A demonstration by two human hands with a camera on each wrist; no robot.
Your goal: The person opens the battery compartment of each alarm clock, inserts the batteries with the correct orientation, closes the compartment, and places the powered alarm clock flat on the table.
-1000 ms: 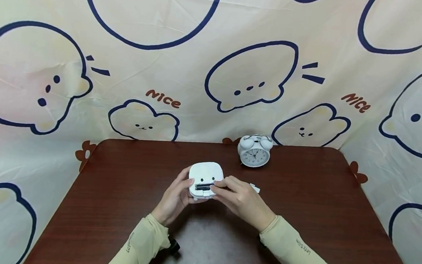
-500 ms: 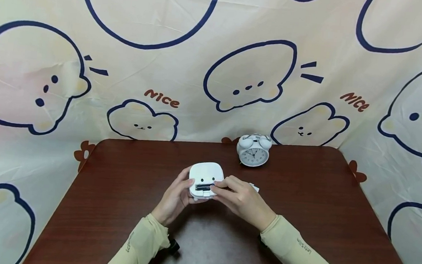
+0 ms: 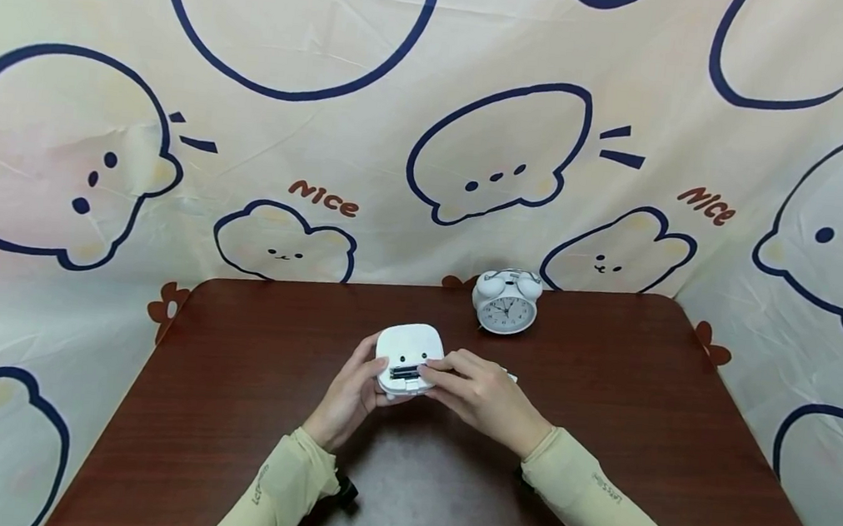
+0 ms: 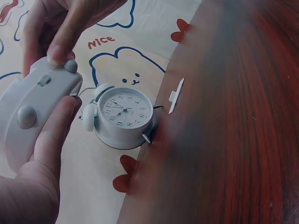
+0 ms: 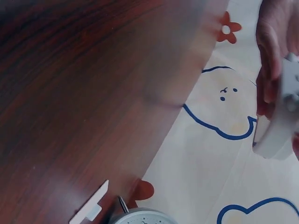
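Note:
My left hand (image 3: 344,394) grips the left side of a white rounded-square device (image 3: 407,341), its thumb on the near face. Two black dots and a long slot with dark, battery-like contents (image 3: 404,373) show on that face. My right hand (image 3: 484,394) holds the device's right edge, with fingertips at the slot's right end, which they hide. In the left wrist view, the device's edge (image 4: 44,109) carries round grey knobs, and the right thumb (image 4: 58,51) presses near one. A thin white strip with a small tab, like a cover (image 4: 175,96), lies on the table, mostly hidden behind my right hand in the head view.
A white twin-bell alarm clock (image 3: 508,304) stands at the back of the brown wooden table (image 3: 271,342), beyond the right hand. A cartoon-printed cloth (image 3: 372,142) hangs behind the table and along its sides.
Both hands and the device stay almost in place. The right hand has shifted very slightly and now covers more of the white strip in the head view.

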